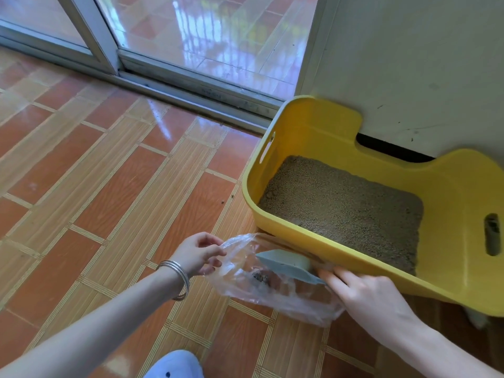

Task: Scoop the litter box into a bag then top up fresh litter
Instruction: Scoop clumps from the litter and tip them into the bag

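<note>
The left hand's (197, 253) fingers pinch the clear bag's (275, 301) left rim. The right hand (365, 293) grips the grey scoop (283, 264), whose blade sits inside the bag mouth above a dark clump (259, 276). The yellow litter box (327, 240), holding brown litter (349, 203), sits just beyond, far right.

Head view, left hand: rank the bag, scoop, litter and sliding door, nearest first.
1. Bag: its rim is pinched by the left hand.
2. Scoop: inside the bag, just to the right.
3. Litter: in the yellow box, farther right.
4. Sliding door: far ahead.
</note>
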Action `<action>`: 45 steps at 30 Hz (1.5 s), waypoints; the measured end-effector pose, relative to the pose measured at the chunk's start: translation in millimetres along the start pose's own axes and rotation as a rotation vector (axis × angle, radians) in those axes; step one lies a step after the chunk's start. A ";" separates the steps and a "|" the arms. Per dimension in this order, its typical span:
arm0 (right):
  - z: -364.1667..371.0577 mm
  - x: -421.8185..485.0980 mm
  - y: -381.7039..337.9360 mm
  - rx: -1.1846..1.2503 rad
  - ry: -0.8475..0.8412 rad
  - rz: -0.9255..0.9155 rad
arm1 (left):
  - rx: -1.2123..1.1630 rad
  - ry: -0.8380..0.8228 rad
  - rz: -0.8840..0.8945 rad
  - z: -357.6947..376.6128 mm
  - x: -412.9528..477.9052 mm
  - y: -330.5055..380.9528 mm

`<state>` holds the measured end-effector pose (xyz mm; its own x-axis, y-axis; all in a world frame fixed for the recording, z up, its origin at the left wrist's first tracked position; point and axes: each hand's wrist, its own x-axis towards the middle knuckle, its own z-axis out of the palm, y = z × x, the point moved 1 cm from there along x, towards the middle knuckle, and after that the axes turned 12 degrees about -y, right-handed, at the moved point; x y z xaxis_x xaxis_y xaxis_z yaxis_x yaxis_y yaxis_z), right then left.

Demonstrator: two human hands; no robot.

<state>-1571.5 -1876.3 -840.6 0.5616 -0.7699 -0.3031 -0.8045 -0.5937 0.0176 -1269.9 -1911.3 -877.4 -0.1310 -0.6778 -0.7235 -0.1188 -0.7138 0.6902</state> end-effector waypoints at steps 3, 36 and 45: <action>-14.6 -6.8 7.1 0.115 -0.010 -0.034 | 0.144 0.031 0.051 -3.7 1.0 1.7; -3.8 148.6 103.3 0.669 -0.457 0.331 | 1.426 0.027 1.514 2.8 59.0 78.9; 27.8 142.6 89.4 0.967 -0.337 0.288 | 1.364 0.077 1.556 5.0 64.2 76.6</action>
<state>-1568.8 -2032.7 -908.7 0.3622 -0.6594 -0.6588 -0.7936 0.1525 -0.5890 -1292.3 -2008.6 -870.8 -0.7926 -0.4833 0.3718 -0.4713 0.8725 0.1293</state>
